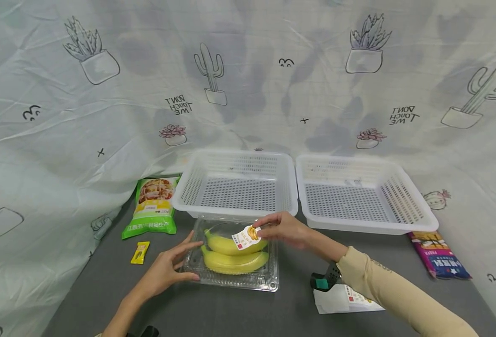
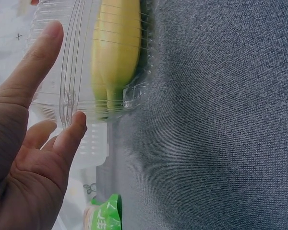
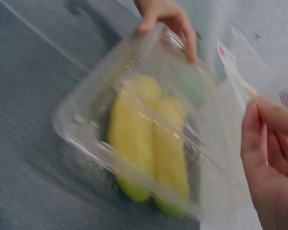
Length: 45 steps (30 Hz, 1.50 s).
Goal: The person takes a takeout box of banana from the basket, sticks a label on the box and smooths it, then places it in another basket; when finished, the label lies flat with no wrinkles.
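Right hand [image 1: 289, 230]: label [image 1: 246, 238] in pinched grip; left hand [image 1: 168, 266]: spread fingers touching banana box [image 1: 252, 283], may skid if contact's light.

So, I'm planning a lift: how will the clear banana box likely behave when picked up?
The clear box looks thin-walled, so it may flex if squeezed. Its shiny, smooth plastic could be slippery. The bananas have space around them, so they might slide if it tilts.

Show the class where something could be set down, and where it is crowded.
Bare: grey table on the near side of the clear box, and between it and the white paper. Crowded: the box's far side, by the left basket; its left side, where the left hand is.
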Motion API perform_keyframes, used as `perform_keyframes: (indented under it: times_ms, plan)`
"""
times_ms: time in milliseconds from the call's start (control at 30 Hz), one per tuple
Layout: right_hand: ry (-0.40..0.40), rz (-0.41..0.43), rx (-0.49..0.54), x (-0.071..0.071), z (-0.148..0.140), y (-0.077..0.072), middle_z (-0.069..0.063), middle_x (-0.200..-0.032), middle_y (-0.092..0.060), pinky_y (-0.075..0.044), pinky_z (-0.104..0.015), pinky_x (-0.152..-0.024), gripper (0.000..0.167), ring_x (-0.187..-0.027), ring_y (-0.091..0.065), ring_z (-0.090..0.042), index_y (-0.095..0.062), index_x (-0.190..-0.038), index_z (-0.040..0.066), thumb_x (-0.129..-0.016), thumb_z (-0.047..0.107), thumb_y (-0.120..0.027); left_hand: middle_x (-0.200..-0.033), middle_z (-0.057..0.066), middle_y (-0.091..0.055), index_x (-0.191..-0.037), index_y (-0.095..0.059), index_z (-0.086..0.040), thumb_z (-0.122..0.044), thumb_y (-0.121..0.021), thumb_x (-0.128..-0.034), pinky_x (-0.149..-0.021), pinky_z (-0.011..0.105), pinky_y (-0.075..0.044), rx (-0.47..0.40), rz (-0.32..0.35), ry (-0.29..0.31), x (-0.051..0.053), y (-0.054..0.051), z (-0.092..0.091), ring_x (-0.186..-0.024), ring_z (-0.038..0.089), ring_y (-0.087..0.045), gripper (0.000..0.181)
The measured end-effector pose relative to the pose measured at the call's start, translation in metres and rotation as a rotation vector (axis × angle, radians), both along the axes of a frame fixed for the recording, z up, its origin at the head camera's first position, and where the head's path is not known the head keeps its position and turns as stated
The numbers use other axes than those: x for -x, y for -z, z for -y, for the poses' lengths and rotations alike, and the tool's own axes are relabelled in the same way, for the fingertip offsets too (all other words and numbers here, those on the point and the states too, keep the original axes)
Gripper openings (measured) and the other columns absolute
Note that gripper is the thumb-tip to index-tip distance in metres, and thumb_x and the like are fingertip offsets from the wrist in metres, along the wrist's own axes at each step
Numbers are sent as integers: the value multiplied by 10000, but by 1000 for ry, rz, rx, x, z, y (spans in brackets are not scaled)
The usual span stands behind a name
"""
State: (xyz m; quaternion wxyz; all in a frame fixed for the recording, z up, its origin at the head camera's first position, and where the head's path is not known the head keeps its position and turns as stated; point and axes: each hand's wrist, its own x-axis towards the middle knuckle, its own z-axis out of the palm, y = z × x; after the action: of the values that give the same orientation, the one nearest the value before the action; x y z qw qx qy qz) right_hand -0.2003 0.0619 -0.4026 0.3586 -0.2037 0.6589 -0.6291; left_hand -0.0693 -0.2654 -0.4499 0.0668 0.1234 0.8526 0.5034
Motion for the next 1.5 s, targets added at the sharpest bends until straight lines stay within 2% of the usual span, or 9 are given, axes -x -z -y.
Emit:
perform_keyframes:
  times_ms: [167, 267, 433, 600, 800, 1067, 1267, 1500]
  plan:
    - [-117, 8, 7, 13, -2, -1, -58, -1062, -676, -460, -513, -946, 311, -929, -648, -157, -640, -1157, -80, -869, 30, -677, -1577, 166, -146, -1415, -482, -119, -260, -830, -707, -936, 413, -472, -7, -8, 6, -1, 0, 0, -1347, 412, -318, 802]
    - [-197, -6, 4, 20, -1, -3, -58, -1040, -686, -462, -540, -925, 297, -916, -652, -163, -642, -1151, -83, -877, 29, -672, -1577, 166, -145, -1416, -481, -121, -258, -829, -705, -936, 408, -472, -14, -4, 8, -1, 0, 0, -1351, 409, -315, 803]
    - [-336, -34, 1, 31, 5, -5, -67, -931, -699, -528, -420, -791, 261, -829, -644, -156, -665, -1108, -71, -868, 29, -688, -1578, 161, -147, -1418, -480, -138, -251, -830, -703, -938, 405, -472, -20, -4, 5, -1, 1, 0, -1349, 405, -320, 804]
    - [-431, -110, -37, 39, 13, -10, -55, -952, -701, -526, -377, -790, 278, -836, -642, -145, -669, -1093, -65, -831, 11, -725, -1578, 159, -146, -1419, -479, -123, -252, -828, -705, -947, 399, -465, -22, -8, 5, -1, 2, 0, -1351, 403, -317, 805]
    - [-489, -220, -82, 47, 23, -16, -109, -1054, -683, -529, -364, -799, 264, -878, -627, -167, -681, -1070, -67, -814, -25, -731, -1579, 170, -131, -1424, -466, -98, -246, -821, -721, -961, 403, -452, -29, -5, 15, -1, 1, 0, -1357, 404, -300, 802]
    - [-563, -345, -146, 48, 41, -17, -78, -982, -697, -528, -313, -731, 241, -802, -613, -149, -704, -1060, -38, -821, -15, -729, -1579, 178, -123, -1428, -458, -85, -230, -817, -730, -967, 419, -444, -29, -20, 25, 0, 1, 0, -1357, 405, -296, 798]
    - [-584, -441, -208, 47, 54, -21, -58, -969, -693, -537, -307, -729, 216, -796, -623, -138, -715, -1034, -9, -819, -33, -720, -1580, 172, -127, -1425, -459, -78, -230, -818, -730, -969, 429, -439, -33, -26, 23, 0, 2, 0, -1359, 399, -295, 797]
    - [-592, -580, -262, 44, 61, -22, -53, -914, -691, -531, -241, -690, 193, -764, -632, -108, -724, -997, -8, -814, -70, -712, -1579, 173, -133, -1424, -462, -78, -223, -818, -731, -970, 419, -440, -32, -21, 18, -1, 1, 1, -1359, 394, -297, 792]
